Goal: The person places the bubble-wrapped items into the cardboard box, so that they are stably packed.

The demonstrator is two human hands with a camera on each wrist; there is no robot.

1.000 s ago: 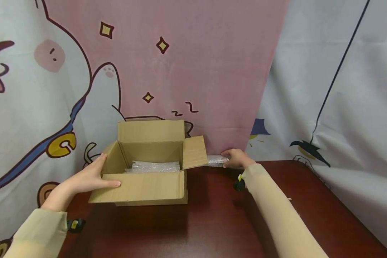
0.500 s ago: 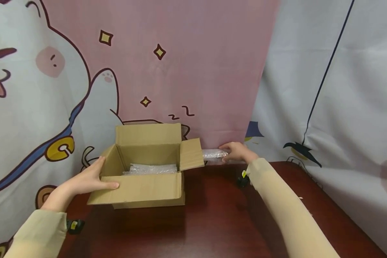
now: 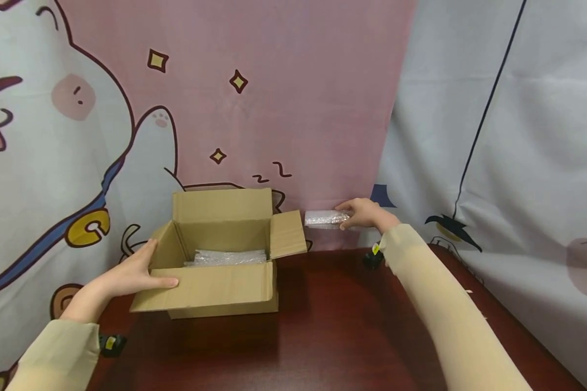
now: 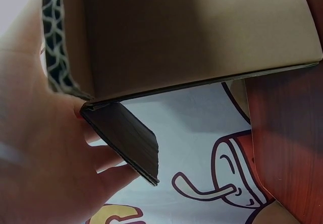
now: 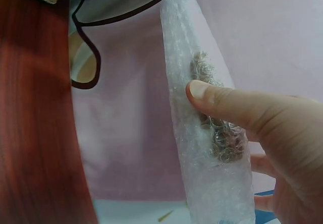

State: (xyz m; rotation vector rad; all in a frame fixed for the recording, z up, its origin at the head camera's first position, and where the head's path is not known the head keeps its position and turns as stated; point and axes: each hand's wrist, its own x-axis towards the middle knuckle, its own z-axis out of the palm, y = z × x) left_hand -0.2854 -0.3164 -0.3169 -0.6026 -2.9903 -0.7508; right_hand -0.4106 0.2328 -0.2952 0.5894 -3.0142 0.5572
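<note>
An open cardboard box stands on the left of the table. My left hand grips its front left corner, with the thumb over the front flap; the left wrist view shows fingers behind a side flap. Inside the box lies clear bubble wrap. To the right of the box, my right hand holds a bubble-wrapped package up above the table's far edge. Thumb on one face and fingers behind, it pinches the package, and something brownish shows through the wrap.
The dark red table runs up to a printed curtain at the back. The box's right flap sticks out toward the package. Small pale scraps lie near the table's right edge.
My right hand has lifted the bubble-wrapped package from the table's back, near the box's right flap, to a height above the table. My left hand keeps its grip on the box.
</note>
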